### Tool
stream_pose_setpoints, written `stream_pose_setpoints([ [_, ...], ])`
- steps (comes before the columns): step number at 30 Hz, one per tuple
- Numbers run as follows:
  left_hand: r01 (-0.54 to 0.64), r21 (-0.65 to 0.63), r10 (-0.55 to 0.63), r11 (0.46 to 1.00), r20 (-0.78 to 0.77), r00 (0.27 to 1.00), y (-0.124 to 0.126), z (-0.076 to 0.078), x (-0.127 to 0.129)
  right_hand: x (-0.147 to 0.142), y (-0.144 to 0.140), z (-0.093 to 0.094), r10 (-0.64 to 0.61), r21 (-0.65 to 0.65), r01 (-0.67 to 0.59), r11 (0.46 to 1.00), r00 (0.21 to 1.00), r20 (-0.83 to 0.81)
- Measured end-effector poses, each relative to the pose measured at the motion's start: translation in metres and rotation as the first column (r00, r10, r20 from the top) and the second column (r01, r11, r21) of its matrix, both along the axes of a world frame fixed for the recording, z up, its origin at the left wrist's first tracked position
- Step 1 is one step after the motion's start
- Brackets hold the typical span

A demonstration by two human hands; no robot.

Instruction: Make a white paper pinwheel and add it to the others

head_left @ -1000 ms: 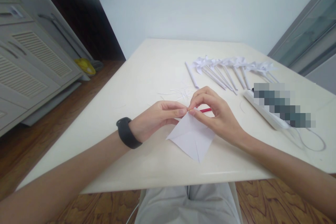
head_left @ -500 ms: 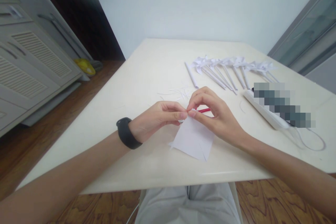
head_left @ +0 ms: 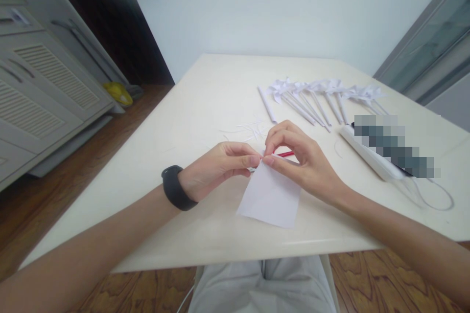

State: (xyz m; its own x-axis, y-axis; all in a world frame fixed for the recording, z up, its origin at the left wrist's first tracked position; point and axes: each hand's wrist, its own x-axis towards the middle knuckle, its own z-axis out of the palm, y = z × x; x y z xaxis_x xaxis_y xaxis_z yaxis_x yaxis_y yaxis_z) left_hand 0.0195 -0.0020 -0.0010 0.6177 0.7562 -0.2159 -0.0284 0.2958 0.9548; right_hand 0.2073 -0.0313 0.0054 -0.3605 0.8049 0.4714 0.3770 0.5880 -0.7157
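Left hand [head_left: 229,164]: closed at the fingertips, gripped the paper [head_left: 270,198] at its 11 o'clock corner
Right hand [head_left: 299,156]: pinched that same corner
Paper: sloped toward 6 o'clock over the worktop [head_left: 165,156]
Pinwheels [head_left: 326,87]: lay in a row, 1 o'clock from the paper

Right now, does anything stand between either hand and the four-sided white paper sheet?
Nothing visible does. The right hand pinches the four-sided white paper sheet at its far edge; the left hand is right beside that spot, exact contact unclear. A slim red object shows beyond the sheet, not in between.
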Motion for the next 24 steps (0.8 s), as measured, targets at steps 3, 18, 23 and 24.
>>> stream_pose_setpoints([
  [3,-0.007,-0.047,0.008,0.999,0.035,0.999,-0.0009,-0.0004,0.0006,-0.0002,-0.0007,0.0011,0.003,0.007,-0.003,1.000,1.000,-0.010],
  [18,0.060,-0.058,-0.056,0.997,0.063,0.996,-0.0009,0.0010,-0.0019,0.0005,0.0029,-0.0045,0.040,0.081,-0.034,0.996,0.996,-0.076],
  [23,0.040,-0.043,-0.038,0.998,0.030,0.999,-0.0017,0.0015,-0.0008,-0.0022,0.0001,-0.0029,-0.012,0.100,0.013,0.995,1.000,-0.008],
  [24,0.036,-0.041,-0.035,0.999,0.029,0.999,-0.0018,0.0013,-0.0005,-0.0026,-0.0006,-0.0025,-0.020,0.098,0.020,0.995,1.000,0.000],
])
